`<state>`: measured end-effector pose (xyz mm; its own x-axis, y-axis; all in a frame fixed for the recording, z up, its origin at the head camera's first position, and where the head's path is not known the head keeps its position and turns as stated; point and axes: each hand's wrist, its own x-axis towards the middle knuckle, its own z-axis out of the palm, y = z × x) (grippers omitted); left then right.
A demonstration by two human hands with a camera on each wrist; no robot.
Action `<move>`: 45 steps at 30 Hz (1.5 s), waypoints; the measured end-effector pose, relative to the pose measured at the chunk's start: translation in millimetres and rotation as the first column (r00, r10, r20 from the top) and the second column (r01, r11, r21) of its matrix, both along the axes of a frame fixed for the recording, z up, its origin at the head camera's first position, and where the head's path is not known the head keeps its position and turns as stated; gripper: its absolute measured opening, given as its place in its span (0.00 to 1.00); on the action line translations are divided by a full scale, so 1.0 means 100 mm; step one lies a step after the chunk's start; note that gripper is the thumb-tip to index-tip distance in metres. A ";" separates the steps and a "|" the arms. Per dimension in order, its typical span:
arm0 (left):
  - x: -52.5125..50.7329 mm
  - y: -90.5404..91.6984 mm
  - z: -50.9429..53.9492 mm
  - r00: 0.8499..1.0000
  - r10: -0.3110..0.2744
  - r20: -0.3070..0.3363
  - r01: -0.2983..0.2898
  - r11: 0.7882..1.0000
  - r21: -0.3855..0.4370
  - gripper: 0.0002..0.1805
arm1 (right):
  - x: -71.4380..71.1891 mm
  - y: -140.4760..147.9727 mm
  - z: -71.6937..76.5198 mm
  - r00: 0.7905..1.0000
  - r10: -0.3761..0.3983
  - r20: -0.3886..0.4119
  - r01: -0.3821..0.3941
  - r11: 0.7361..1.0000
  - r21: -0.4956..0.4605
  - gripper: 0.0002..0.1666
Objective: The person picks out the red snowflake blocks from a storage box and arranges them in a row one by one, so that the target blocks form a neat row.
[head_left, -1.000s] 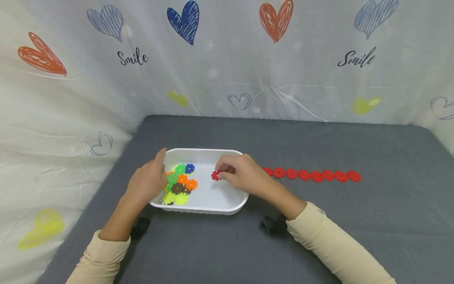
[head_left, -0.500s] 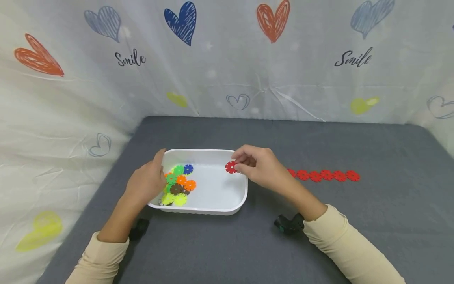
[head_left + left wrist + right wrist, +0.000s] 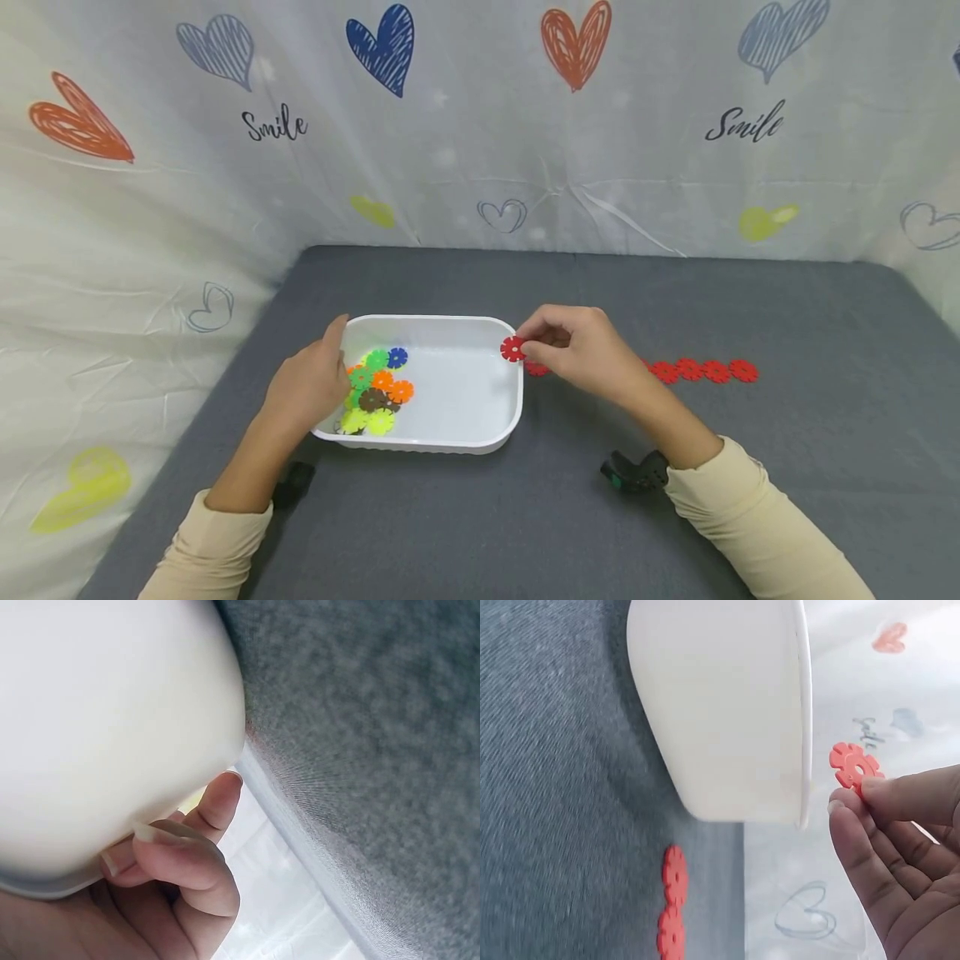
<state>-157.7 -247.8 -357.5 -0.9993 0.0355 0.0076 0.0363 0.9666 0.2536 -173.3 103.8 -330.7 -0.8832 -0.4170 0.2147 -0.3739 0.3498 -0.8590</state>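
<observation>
Between thumb and fingertips my right hand [image 3: 581, 342] pinches a red flower-shaped notched disc [image 3: 512, 348], held up at the right rim of a white plastic tub [image 3: 457, 417]. In the right wrist view the pinched disc [image 3: 856, 766] is above the tub's rim level. My left hand [image 3: 309, 383] grips the tub's left side, its fingers curled against the wall in the left wrist view. Inside the tub's left half lie several loose discs [image 3: 372, 400] in green, yellow, orange, brown and blue. A row of several red discs [image 3: 690, 370] lies on the table, its middle hidden by my right hand.
A grey cloth covers the table [image 3: 480, 533]. Behind and to the left hangs a white curtain [image 3: 450, 167] printed with hearts. A black strap device [image 3: 633, 472] sits under the right wrist, and another dark one [image 3: 294, 485] by the left.
My right hand has lifted the red disc from inside the tub and carried it rightward to the rim. The left hand has stayed on the tub, which has hardly moved.
</observation>
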 end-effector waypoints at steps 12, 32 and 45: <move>0.01 -0.01 0.03 1.000 -0.003 0.005 0.003 1.000 0.009 0.31 | 0.02 0.39 0.00 0.995 -0.102 0.012 0.102 0.994 0.049 0.04; 0.00 -0.03 -0.02 1.000 -0.024 -0.006 0.024 1.000 0.017 0.31 | 0.05 1.16 0.01 0.975 -0.220 -0.014 0.218 0.953 0.210 0.05; -0.01 -0.04 -0.03 1.000 -0.020 0.009 0.019 0.999 0.037 0.31 | 0.00 1.63 0.06 0.953 -0.300 0.030 0.262 0.874 0.410 0.10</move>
